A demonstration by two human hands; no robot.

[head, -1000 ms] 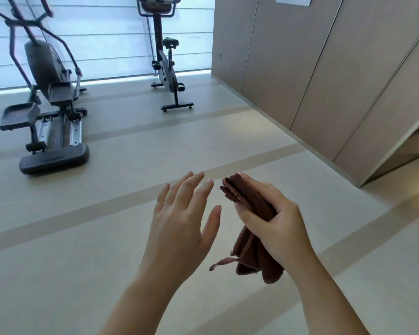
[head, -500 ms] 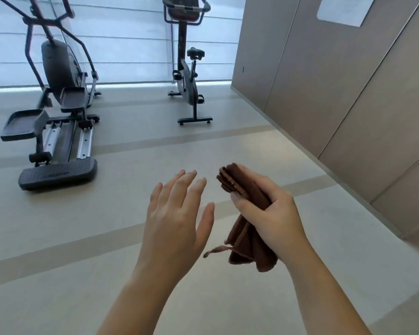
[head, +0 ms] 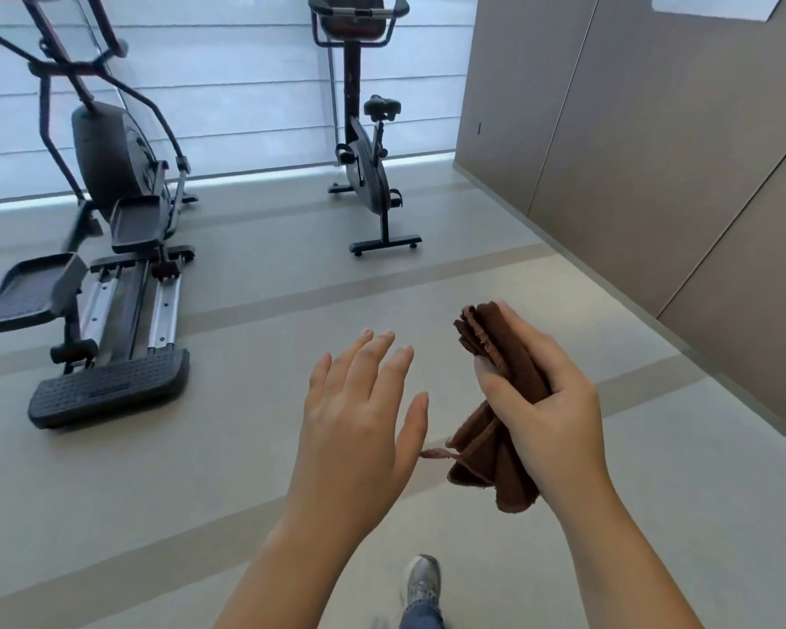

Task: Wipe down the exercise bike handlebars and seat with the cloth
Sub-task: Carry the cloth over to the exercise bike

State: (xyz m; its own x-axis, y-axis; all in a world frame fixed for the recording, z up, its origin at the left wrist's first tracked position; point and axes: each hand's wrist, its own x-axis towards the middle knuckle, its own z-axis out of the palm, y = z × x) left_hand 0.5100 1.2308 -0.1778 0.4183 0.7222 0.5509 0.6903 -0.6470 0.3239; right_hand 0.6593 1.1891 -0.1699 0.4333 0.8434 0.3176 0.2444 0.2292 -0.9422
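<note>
Folded brown terry cloth [head: 509,370] is gripped in right hand [head: 550,401], fingers curled. Left hand [head: 359,419] is held flat, released, fingers straight. Bike [head: 366,129] is well apart, w/ black padded seat [head: 382,105].

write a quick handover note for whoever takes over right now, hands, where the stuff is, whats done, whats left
Right hand grips the folded brown cloth. Left hand is open and holds nothing; it is beside the cloth without touching it.
The exercise bike stands ahead by the window, well out of reach. Nothing touches its handlebars or seat. An elliptical trainer stands to its left.
Done: cloth in hand.
Left: walk to the bike, wipe the handlebars, then the seat.
</note>
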